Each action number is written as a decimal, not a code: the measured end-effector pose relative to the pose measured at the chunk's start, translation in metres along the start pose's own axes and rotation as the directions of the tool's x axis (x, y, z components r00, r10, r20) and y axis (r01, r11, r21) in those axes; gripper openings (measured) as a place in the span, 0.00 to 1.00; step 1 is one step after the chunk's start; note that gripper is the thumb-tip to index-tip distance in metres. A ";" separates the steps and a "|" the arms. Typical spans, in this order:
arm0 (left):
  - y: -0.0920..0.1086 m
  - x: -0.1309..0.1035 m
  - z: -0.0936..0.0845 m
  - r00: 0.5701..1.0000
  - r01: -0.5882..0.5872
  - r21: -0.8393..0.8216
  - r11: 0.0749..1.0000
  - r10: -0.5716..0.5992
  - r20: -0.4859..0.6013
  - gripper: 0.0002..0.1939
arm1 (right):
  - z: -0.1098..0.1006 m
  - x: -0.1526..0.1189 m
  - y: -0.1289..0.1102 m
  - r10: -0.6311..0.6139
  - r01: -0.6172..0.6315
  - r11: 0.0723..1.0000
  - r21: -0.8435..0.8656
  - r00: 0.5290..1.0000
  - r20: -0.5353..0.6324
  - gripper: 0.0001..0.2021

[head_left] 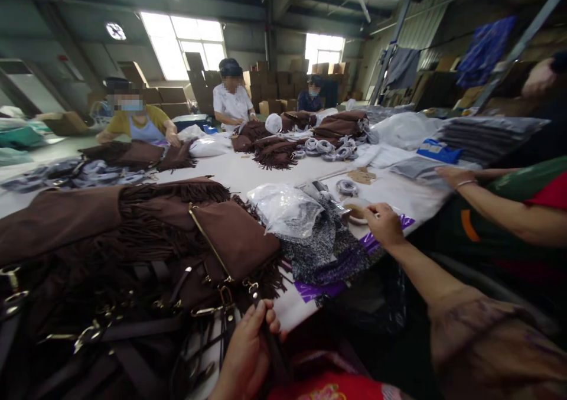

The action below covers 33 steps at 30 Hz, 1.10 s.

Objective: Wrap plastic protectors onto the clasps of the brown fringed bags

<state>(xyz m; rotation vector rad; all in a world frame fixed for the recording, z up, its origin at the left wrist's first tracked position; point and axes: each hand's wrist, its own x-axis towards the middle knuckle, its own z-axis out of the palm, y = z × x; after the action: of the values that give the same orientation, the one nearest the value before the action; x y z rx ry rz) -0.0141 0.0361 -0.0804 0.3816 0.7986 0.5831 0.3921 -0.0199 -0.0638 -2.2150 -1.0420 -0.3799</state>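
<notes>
My left hand (251, 342) is closed around a dark brown strap (275, 348) at the table's front edge. Above my fingers, a gold metal clasp (251, 286) sits on the strap's end, close to a brown fringed bag (239, 234). Further right, my right hand (386, 225) pinches at the edge of a roll of tape (357, 212) lying on the table; its fingertips are partly hidden. A clear plastic bag (286, 208) rests on black-and-white speckled fabric (319, 240) between my hands.
Straps with gold buckles (119, 335) are heaped at the lower left. Coiled grey straps (325, 147) and more brown bags (341, 125) lie farther back. A co-worker's arm (496, 202) reaches in from the right, over grey plastic packaging (420, 168). Several people work across the table.
</notes>
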 end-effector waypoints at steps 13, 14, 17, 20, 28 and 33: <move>0.000 -0.003 -0.004 0.998 -0.003 -0.025 1.000 0.005 0.070 0.13 | 0.010 -0.079 -0.085 -0.367 0.530 0.842 -0.100 0.700 0.613 0.09; -0.001 -0.004 -0.005 0.997 -0.006 -0.026 1.000 0.008 0.073 0.13 | 0.013 -0.077 -0.085 -0.364 0.519 0.850 -0.093 0.705 0.609 0.09; -0.002 -0.005 -0.006 0.996 -0.019 -0.019 1.000 0.020 0.089 0.13 | 0.014 -0.079 -0.080 -0.381 0.471 0.882 -0.025 0.742 0.551 0.12; -0.003 -0.005 -0.007 0.994 -0.025 -0.018 1.000 0.027 0.108 0.13 | 0.009 -0.086 -0.071 -0.391 0.416 0.906 0.071 0.765 0.512 0.15; -0.002 -0.002 -0.010 0.992 -0.042 0.018 0.999 0.040 0.122 0.14 | -0.032 -0.096 -0.076 -0.145 0.002 0.946 0.324 0.898 0.416 0.13; -0.001 -0.009 -0.006 0.987 -0.060 0.074 0.995 0.048 0.156 0.20 | -0.065 -0.117 -0.124 -0.213 -0.457 0.711 0.534 0.585 0.783 0.12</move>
<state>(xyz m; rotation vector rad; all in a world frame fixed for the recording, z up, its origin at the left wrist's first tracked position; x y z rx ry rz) -0.0232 0.0305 -0.0801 0.5162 0.6650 0.5667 0.2230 -0.0720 -0.0204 -1.6541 -1.1536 1.0956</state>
